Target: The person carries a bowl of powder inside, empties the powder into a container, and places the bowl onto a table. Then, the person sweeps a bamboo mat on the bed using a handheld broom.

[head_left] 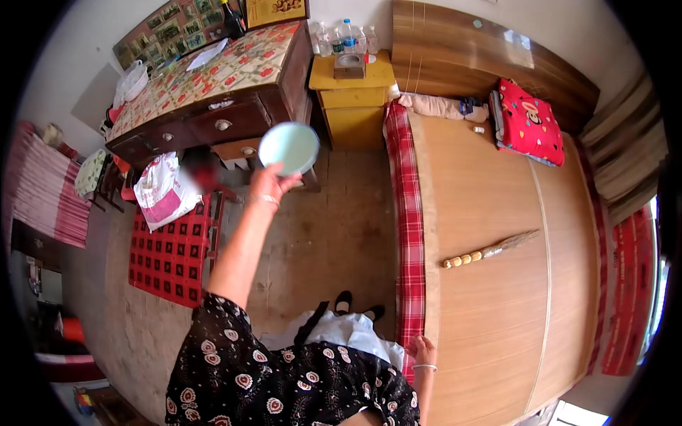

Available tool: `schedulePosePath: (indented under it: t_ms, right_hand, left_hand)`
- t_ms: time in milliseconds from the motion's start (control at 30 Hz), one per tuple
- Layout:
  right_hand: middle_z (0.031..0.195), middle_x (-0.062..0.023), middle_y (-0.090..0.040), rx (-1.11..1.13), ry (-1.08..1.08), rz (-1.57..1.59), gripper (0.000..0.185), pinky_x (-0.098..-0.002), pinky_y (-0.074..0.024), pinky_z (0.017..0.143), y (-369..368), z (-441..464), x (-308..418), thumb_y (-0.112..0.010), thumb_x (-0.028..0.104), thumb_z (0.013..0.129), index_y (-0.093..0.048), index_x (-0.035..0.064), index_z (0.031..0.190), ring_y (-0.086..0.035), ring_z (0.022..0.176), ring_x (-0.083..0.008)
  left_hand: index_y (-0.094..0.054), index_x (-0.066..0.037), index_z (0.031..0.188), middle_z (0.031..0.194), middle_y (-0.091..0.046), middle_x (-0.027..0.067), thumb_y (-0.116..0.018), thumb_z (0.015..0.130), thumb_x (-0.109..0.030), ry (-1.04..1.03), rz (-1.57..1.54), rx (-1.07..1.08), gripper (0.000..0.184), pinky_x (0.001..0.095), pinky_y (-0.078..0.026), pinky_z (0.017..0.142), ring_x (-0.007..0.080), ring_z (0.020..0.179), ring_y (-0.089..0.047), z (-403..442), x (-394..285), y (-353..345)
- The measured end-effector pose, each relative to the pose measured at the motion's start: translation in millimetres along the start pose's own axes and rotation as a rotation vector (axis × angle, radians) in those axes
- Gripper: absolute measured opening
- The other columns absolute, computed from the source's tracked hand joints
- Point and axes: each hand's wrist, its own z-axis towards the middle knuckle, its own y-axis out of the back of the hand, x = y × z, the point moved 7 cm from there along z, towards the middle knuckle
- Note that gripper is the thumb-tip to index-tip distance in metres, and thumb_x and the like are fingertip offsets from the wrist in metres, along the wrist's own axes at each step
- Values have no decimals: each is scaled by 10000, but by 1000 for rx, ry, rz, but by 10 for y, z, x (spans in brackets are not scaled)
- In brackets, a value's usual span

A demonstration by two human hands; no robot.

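Note:
My left hand (271,183) grips the near rim of a round pale blue-green bowl (290,148), held out in front of me over the floor beside the dark dresser. The bowl looks tilted, with its inside facing me. My right hand (423,351) is low at the edge of the bed (490,298), by the red plaid cloth (410,234). Its fingers are curled together, and whether anything small is between them cannot be made out. A short straw brush (491,250) lies on the bed mat, apart from both hands.
A dresser (213,92) with a floral cover stands ahead on the left. Beside it a yellow cabinet (355,99) holds bottles (348,37). A white bag (167,188) rests on a red patterned bench (167,248). Red folded bedding (529,122) lies near the headboard (490,53).

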Motion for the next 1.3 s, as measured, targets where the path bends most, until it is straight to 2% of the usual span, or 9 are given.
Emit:
schedulePosePath:
  t_ms: [233,300,367,400,500,567,833,1067,1300]
  right_hand:
    - [793,-83,-621,62,-10,-55,249,-250,-488,487,72,381,288,-571,198,827,-577,-5,971,-599,582,-150]
    - [798,-86,-621,61,-9,-62,244,-245,-488,486,33,440,418,-563,191,833,-575,-10,971,-600,586,-149]
    - [803,-89,-621,38,-4,-63,241,-241,-490,487,15,509,519,-555,184,838,-574,-15,974,-603,589,-150]
    - [798,-92,-622,18,-6,-61,242,-249,-499,478,14,559,532,-557,186,835,-574,-15,968,-605,578,-157]
    - [787,-100,-622,-34,-24,-50,244,-269,-516,456,-67,661,519,-558,188,828,-573,-20,954,-610,554,-173]
    - [782,-103,-621,-56,-35,-41,241,-274,-517,450,-175,729,551,-553,182,831,-572,-28,947,-611,549,-178]
    - [766,-59,-612,-76,-97,-48,230,-228,-482,481,-996,850,989,-557,191,816,-600,-7,925,-599,585,-135]
    - [792,-67,-625,-93,-96,-38,224,-221,-475,481,-1145,1131,1066,-550,185,824,-594,-3,937,-598,588,-124]
    - [846,-88,-630,-101,-118,-93,317,-222,-476,492,-1103,1327,1020,-560,214,824,-562,-22,1036,-607,610,-138]
  left_hand:
    - [-357,120,1131,1082,-491,259,-467,774,13,-169,-18,-85,389,499,-532,755,405,980,-521,396,-911,-151]
    - [-375,161,1087,1085,-493,261,-436,825,-43,-243,146,-59,337,353,-531,804,351,964,-551,572,-1067,-162]
    - [-372,158,1096,1100,-474,280,-439,826,-57,-248,191,-105,351,361,-535,797,362,973,-539,912,-1188,-34]
    - [-372,151,1106,1113,-453,302,-434,820,-42,-174,67,-249,350,377,-536,795,383,1006,-512,974,-1239,-78]
    - [-353,150,1129,1132,-440,288,-461,784,-30,-135,19,-249,404,446,-525,801,444,1033,-465,1712,-1446,280]
    - [-388,70,1142,1112,-470,250,-500,731,37,-106,-47,-227,427,480,-547,725,434,970,-515,2229,-1539,537]
    - [-315,39,1218,1136,-413,267,-527,779,-131,63,-146,-493,517,359,-559,642,487,933,-490,2835,-1719,1111]
    - [-392,128,1141,1126,-452,271,-441,824,-72,37,-63,-312,378,340,-565,699,433,980,-505,2807,-1946,1670]
    - [-335,136,1168,1123,-446,283,-462,814,-31,16,-102,-227,412,357,-559,740,431,991,-502,3218,-2045,1476]
